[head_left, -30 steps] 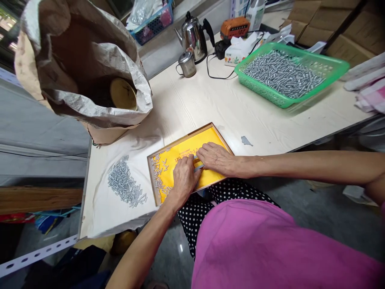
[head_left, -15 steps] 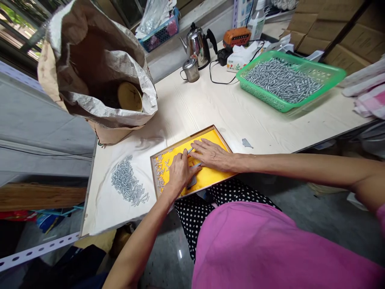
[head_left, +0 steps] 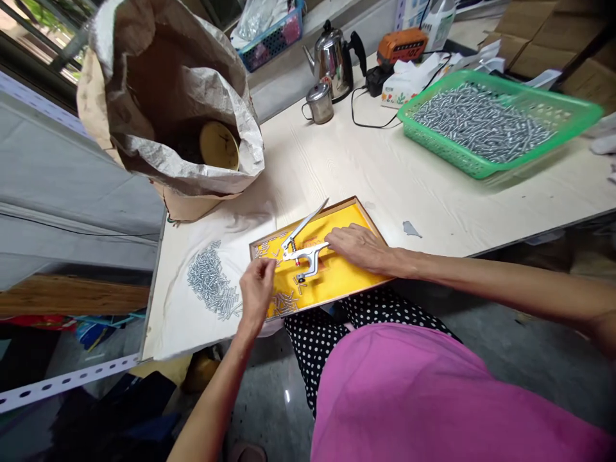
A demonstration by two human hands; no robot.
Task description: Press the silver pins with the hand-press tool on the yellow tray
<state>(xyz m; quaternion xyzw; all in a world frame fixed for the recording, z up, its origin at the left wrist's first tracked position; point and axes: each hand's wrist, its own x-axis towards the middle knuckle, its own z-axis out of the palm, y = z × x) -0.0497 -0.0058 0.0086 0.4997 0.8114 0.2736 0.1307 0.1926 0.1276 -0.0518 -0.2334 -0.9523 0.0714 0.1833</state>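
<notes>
My right hand point(head_left: 353, 246) is wrapped round one handle of silver snap-fastener pliers point(head_left: 310, 251). Their jaws point left and down, and the other handle stands spread away. Beneath them lies a shallow brown tray point(head_left: 370, 221) with a yellow bottom. At its left edge my left hand point(head_left: 257, 282) is closed in a pinch; anything between the fingertips is too small to make out. Small metal pins point(head_left: 285, 301) are scattered over the tray's left part. On the white cloth beside the left hand lies a heap of metal pins point(head_left: 209, 279).
A large open paper sack point(head_left: 192, 183) with a yellow tub point(head_left: 219, 146) inside stands at the back left. Behind the tray are a steel cup point(head_left: 320, 104) and a kettle point(head_left: 334, 61). At right, a green basket point(head_left: 476, 168) holds many metal pieces.
My hands have moved apart: the left one from the tray's middle to its left edge, in a pinch. The right hand now grips the pliers, which are lifted and spread.
</notes>
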